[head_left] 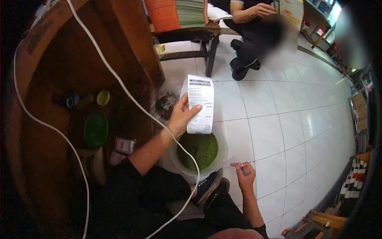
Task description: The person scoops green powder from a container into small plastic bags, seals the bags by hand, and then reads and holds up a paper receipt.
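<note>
My left hand point(183, 117) is closed on a long white printed receipt point(202, 97), thumb on its face. The receipt stands nearly upright above a translucent round tub point(223, 153). Inside the tub is a mass of fine green material point(201, 153), whose kind I cannot tell. To the right of the tub, apart from it, my right hand point(245, 173) has its fingers pinched together. Something thin and pale may be between them, too small to name. My shoes point(207, 187) are right by the tub's near side.
A white cable point(115, 75) hangs across the view, passing over my left forearm. On the left, a wooden cabinet point(135, 44) has a green basket point(96, 129) in it. Beyond, another person point(254, 24) sits near a low bench point(187, 34) bearing stacked orange and green items.
</note>
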`<act>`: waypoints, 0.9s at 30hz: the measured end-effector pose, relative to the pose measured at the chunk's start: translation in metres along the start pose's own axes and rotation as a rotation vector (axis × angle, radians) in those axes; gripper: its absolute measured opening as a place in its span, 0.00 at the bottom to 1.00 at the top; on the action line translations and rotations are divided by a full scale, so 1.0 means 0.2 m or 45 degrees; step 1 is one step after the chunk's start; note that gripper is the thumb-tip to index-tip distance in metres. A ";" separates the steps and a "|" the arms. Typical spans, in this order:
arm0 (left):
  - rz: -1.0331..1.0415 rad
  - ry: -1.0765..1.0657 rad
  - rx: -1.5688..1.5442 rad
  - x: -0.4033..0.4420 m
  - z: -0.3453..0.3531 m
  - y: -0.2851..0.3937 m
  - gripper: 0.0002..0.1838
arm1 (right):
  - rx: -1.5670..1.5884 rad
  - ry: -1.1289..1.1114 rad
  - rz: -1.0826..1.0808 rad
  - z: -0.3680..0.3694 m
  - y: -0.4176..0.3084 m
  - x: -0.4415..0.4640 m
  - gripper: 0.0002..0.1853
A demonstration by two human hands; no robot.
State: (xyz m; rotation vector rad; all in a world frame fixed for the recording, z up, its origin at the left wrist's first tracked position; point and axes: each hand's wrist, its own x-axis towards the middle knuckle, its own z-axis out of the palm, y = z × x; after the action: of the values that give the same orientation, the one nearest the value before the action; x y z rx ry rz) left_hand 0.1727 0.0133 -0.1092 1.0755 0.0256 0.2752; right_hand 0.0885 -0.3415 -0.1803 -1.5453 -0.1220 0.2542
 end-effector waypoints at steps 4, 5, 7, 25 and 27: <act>-0.391 -0.099 -0.350 -0.06 -0.02 -0.36 0.26 | -0.011 0.029 0.048 0.02 -0.05 -0.01 0.05; -0.498 -0.126 -0.412 -0.10 -0.01 -0.44 0.29 | -0.012 0.047 0.015 0.02 -0.05 -0.01 0.05; -0.650 -0.190 -0.493 -0.19 0.09 -0.55 0.33 | -0.014 0.064 -0.027 0.02 -0.06 -0.01 0.06; -0.561 -0.144 -0.347 -0.49 0.80 -0.38 0.31 | 0.313 0.698 0.206 -0.27 -0.02 0.01 0.06; -0.492 -0.070 -0.343 -0.38 0.78 -0.36 0.31 | 0.405 0.698 0.330 -0.22 -0.09 0.00 0.07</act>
State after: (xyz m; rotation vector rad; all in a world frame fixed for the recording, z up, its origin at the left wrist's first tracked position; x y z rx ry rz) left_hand 0.1380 -0.1715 -0.1066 0.7894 0.1418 -0.0983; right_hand 0.1012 -0.3835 -0.1640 -1.2615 0.5292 0.0416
